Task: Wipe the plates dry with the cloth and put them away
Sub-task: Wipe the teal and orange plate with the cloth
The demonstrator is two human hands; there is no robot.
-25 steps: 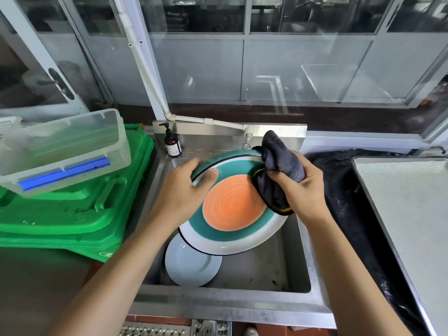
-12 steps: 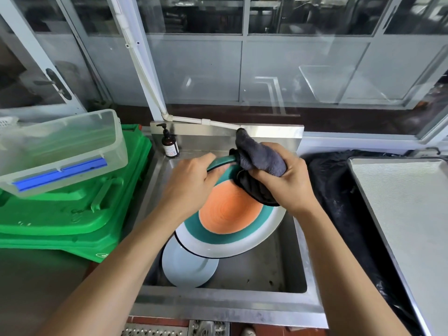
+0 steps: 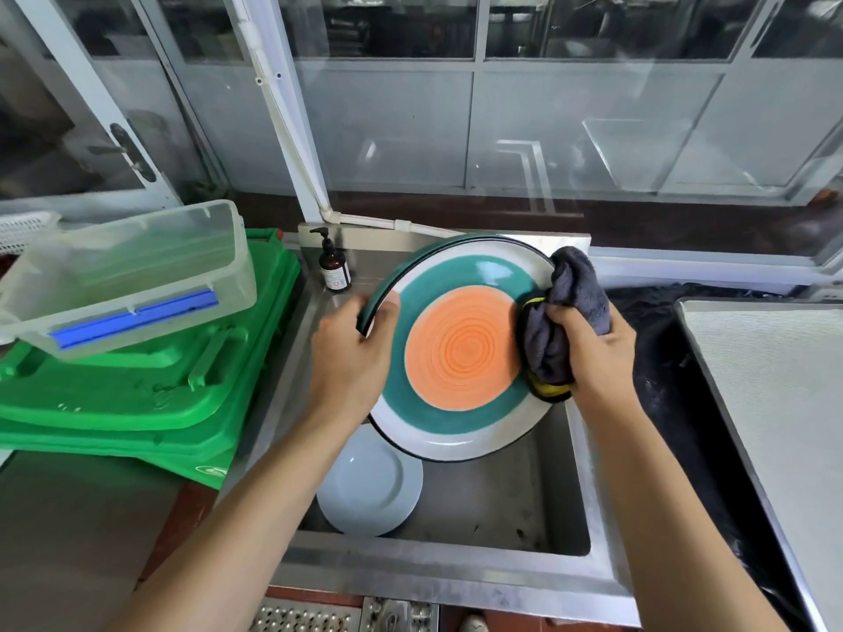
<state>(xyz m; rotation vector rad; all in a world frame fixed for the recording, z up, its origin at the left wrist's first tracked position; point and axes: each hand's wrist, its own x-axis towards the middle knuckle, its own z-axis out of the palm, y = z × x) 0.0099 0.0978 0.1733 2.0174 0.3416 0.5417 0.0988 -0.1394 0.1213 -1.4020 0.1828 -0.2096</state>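
Drying striped plate [image 3: 460, 348] over sink [image 3: 456, 567]: left hand [image 3: 353, 358] grasping rim, right hand [image 3: 588, 353] clenched around cloth [image 3: 563, 321]. Next: finish wiping, stow; small plate [image 3: 369, 488] pending.

Clear tub [image 3: 132, 271] atop green lids [image 3: 150, 394]; perhaps soap bottle [image 3: 334, 268].

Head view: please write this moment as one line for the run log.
step: wiping | left hand: grips striped plate rim | right hand: presses grey cloth on right rim | blue plate: in sink, unwiped
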